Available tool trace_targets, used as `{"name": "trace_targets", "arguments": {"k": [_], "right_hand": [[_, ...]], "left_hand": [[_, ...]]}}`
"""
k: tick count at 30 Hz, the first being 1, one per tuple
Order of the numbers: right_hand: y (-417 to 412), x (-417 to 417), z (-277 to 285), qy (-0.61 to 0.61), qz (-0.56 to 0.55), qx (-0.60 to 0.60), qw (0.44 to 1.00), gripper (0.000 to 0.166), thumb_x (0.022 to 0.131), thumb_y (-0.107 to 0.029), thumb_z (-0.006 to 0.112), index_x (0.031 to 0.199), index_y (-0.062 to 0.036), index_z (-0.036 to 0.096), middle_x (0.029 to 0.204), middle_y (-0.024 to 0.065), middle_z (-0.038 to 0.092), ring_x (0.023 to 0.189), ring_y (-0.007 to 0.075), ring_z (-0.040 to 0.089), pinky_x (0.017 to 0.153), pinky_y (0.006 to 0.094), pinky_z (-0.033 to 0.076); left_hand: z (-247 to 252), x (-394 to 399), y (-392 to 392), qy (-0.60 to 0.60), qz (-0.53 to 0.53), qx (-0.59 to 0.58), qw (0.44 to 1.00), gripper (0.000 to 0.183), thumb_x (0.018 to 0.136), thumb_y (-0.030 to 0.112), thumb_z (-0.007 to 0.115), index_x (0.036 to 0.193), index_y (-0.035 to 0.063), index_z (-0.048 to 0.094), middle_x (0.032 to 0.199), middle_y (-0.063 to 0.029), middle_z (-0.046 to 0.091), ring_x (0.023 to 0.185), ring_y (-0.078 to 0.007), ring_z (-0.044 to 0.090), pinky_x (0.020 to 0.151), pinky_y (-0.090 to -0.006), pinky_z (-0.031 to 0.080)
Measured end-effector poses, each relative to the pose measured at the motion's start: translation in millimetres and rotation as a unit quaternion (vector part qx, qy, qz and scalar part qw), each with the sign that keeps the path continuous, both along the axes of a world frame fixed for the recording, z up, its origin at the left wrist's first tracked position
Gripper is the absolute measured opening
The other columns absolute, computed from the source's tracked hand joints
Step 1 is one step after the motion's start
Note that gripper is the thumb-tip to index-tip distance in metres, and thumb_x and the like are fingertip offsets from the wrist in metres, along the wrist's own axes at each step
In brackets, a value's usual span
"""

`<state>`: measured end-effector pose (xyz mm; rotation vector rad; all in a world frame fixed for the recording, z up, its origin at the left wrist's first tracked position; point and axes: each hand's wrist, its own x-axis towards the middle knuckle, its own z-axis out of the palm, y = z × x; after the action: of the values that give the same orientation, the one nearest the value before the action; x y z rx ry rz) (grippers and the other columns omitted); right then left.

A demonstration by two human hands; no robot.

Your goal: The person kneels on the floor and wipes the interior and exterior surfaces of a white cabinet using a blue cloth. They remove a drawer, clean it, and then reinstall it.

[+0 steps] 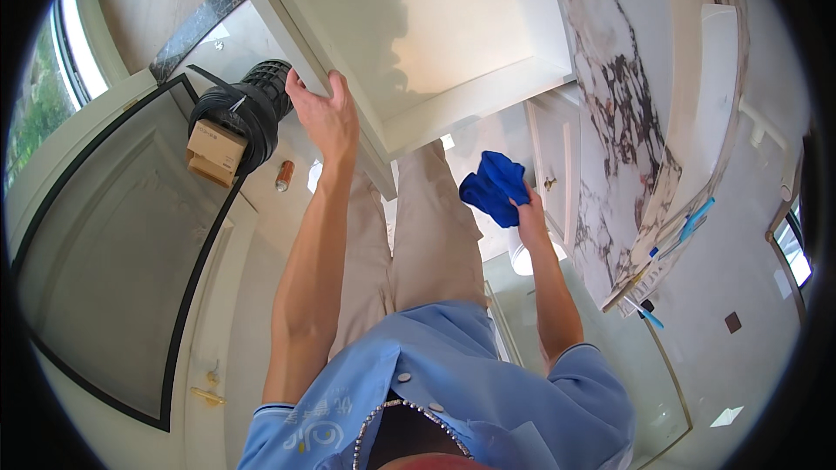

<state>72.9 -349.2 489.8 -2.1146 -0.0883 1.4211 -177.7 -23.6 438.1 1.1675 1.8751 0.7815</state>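
Note:
My left hand (pixel 324 111) grips the left edge of a white open cabinet box or drawer (pixel 457 6), with the thumb on the inner side of the panel and the fingers over the outer side. Shadows fall across its pale inner panel. In my right hand (pixel 530 212) is a bunched blue cloth (pixel 495 186), held away from the box, to the right of my legs. Part of that hand is hidden by the cloth.
To the left lie a black coiled hose or strip (pixel 251 117), an open cardboard box (pixel 217 151) and an orange spray can (pixel 284 176). A marble-patterned countertop (pixel 614 98) runs along the right, with blue-handled tools (pixel 695 220). A white cabinet door (pixel 555 170) stands below it.

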Motion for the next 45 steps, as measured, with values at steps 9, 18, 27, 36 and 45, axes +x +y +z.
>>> {"name": "trace_targets", "arguments": {"k": [9,18,27,36,45], "right_hand": [[257,16,-9,-0.018,0.193,0.198,0.961,0.069,0.085,0.001,0.075,0.148,0.0045,0.046,0.136,0.0163,0.063,0.126,0.0249,0.06,0.107,0.0363,0.049],[447,-41,-165,-0.303,0.652,0.321,0.616,0.046,0.078,-0.001,0.07,0.122,-0.0152,0.07,0.138,0.0067,0.063,0.117,0.031,0.061,0.095,0.0436,0.053],[320,-9,-175,-0.203,0.847,0.387,0.302,0.029,0.085,-0.014,0.067,0.109,-0.0284,0.072,0.144,-0.0059,0.056,0.128,0.0242,0.051,0.093,0.0412,0.047],[352,74,-172,-0.435,0.618,0.171,0.632,0.039,0.082,0.002,0.066,0.115,-0.0179,0.065,0.124,0.0068,0.061,0.11,0.0356,0.057,0.092,0.0447,0.053],[263,63,36,0.117,0.16,0.15,0.969,0.043,0.087,-0.003,0.076,0.127,-0.0076,0.061,0.11,0.0004,0.065,0.104,0.0114,0.06,0.091,0.0277,0.049]], "left_hand": [[5,7,8,0.024,0.007,0.01,1.0,0.056,0.092,0.02,0.066,0.137,-0.0046,0.045,0.116,-0.0196,0.062,0.1,-0.0309,0.063,0.091,-0.0389,0.049],[6,7,9,0.031,0.021,0.016,0.999,0.051,0.092,0.016,0.067,0.136,-0.0027,0.047,0.115,-0.0168,0.064,0.099,-0.0273,0.065,0.089,-0.0371,0.051],[-5,0,1,0.066,0.027,0.02,0.997,0.051,0.091,0.014,0.066,0.136,-0.003,0.049,0.116,-0.0178,0.064,0.102,-0.0295,0.064,0.091,-0.039,0.051],[-4,4,4,0.03,0.038,0.013,0.999,0.053,0.092,0.016,0.066,0.137,-0.0042,0.048,0.121,-0.0196,0.062,0.108,-0.0311,0.062,0.096,-0.0392,0.049],[9,3,7,0.01,0.033,0.0,0.999,0.052,0.093,0.015,0.065,0.137,-0.0049,0.045,0.118,-0.0198,0.062,0.102,-0.029,0.063,0.093,-0.0375,0.049]]}}
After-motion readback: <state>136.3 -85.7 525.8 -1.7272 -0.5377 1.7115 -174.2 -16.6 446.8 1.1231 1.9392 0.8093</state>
